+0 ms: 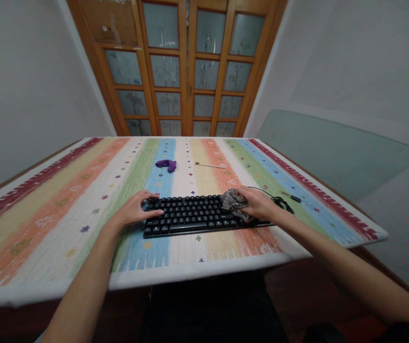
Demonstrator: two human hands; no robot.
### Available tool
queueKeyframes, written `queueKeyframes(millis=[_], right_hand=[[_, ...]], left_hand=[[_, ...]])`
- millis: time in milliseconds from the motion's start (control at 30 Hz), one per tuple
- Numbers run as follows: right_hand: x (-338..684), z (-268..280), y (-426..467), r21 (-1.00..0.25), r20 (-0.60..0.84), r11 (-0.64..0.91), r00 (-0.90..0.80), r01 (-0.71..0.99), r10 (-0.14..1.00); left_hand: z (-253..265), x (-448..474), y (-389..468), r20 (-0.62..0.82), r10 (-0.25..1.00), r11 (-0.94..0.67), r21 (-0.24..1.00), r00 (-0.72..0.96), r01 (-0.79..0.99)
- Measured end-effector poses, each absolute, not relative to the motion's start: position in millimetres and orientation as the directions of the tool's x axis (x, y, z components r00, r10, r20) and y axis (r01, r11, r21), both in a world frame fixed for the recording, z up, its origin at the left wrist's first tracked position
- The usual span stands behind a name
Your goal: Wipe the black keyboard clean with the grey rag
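A black keyboard (190, 214) lies flat near the front edge of the table. My left hand (136, 209) grips its left end, with the thumb over the keys and the fingers at the back corner. In my right hand (256, 202) is a crumpled grey cloth (233, 202), pressed onto the keys toward the right side. The cloth and hand hide much of the keyboard's right end. A black cable (281, 204) lies bunched just beyond my right wrist.
Farther back on the striped tablecloth (118, 190) lie a purple cloth (167, 165) and a thin stick with a brush-like end (209, 166). A black-handled tool (292, 196) rests at the right. A frosted glass panel (333, 147) leans against the right wall.
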State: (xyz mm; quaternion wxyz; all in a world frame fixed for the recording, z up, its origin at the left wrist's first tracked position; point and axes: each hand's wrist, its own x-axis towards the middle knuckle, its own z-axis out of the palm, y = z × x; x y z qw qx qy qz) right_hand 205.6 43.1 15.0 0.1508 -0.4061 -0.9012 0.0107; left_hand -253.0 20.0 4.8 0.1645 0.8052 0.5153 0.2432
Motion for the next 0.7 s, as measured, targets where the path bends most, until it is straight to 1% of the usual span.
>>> queueKeyframes(millis=[167,367,567,700], right_hand=[[220,18,46,-0.166,0.226,0.645,-0.608,0.746,0.761],[227,23,43,-0.192,0.216,0.599,-0.562,0.777,0.798],[234,30,46,-0.196,0.188,0.608,-0.579,0.769,0.793],[251,34,48,-0.232,0.185,0.557,-0.526,0.797,0.830]], left_hand=[[5,-253,21,0.224,0.912,-0.411,0.515,0.344,0.753],[4,-254,21,0.219,0.917,-0.400,0.511,0.334,0.761],[4,-254,21,0.229,0.912,-0.409,0.506,0.339,0.759],[4,-253,20,0.221,0.915,-0.404,0.492,0.339,0.771]])
